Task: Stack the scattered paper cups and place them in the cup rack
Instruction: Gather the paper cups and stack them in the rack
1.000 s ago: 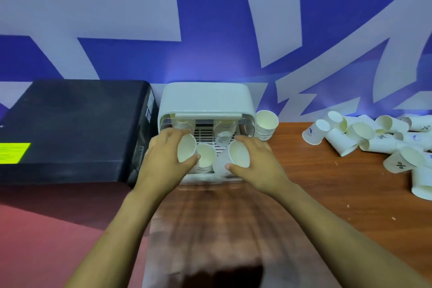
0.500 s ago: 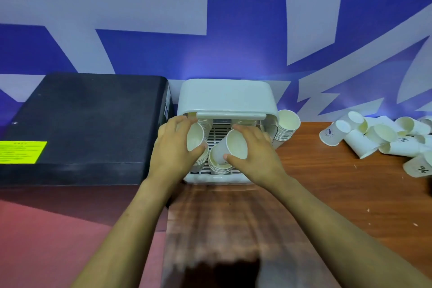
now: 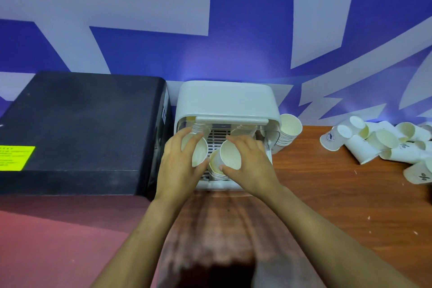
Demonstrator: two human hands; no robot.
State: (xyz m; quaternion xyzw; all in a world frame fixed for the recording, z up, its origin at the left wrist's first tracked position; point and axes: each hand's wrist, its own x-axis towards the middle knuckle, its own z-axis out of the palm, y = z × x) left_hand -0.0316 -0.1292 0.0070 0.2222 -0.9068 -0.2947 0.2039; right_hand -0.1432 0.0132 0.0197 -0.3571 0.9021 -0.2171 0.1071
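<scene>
The white cup rack [image 3: 225, 100] stands against the blue wall, its front open. My left hand [image 3: 178, 166] grips a stack of white paper cups [image 3: 198, 153] at the rack's left side, mouths tilted toward me. My right hand [image 3: 247, 163] holds another paper cup stack [image 3: 230, 158] at the rack's middle front, over cups standing inside [image 3: 216, 172]. A further stack of cups [image 3: 288, 132] leans beside the rack's right wall. Several loose cups [image 3: 374, 145] lie scattered on the wooden table at the right.
A large black box [image 3: 79, 133] with a yellow label [image 3: 15, 158] sits directly left of the rack. The wooden table [image 3: 327, 194] runs to the right; a red surface [image 3: 58, 241] lies at the lower left.
Both hands with their cup stacks have pushed a little further into the rack's front. The view has shifted left, so the scattered cups sit nearer the right edge.
</scene>
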